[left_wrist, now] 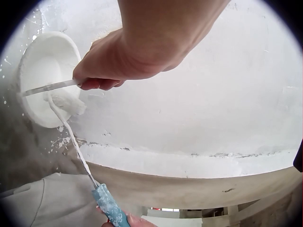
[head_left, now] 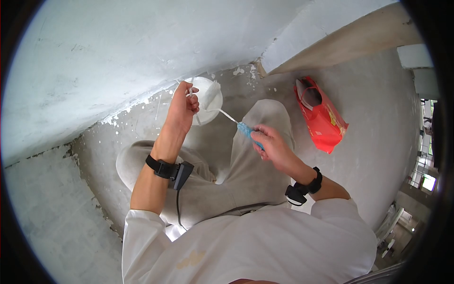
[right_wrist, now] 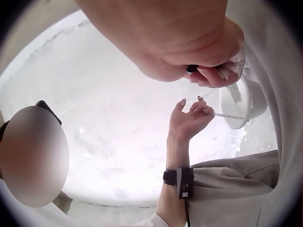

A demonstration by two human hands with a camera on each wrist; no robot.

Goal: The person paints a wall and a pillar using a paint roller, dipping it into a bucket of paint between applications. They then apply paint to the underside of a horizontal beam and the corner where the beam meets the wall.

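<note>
A white plastic bucket point(head_left: 206, 117) stands against the wall, with white paint smeared inside. My left hand point(head_left: 183, 108) grips its thin white handle point(left_wrist: 52, 87), which stretches across the opening. The right hand point(head_left: 272, 146) holds a paint roller by its blue, paint-spotted grip point(head_left: 244, 128), fingers curled round it. From that grip a white-coated metal rod point(left_wrist: 71, 135) runs to the bucket. The white roller sleeve point(left_wrist: 71, 103) overlaps the bucket opening in the left wrist view. Right-hand fingers hide part of the roller grip in the right wrist view.
A pale plastered wall point(head_left: 142, 47) rises close behind the bucket. Dried white splashes dot the grey floor point(head_left: 369, 123) along its foot. A red bag point(head_left: 326, 128) lies to the right, beyond the bent knee point(head_left: 267, 113).
</note>
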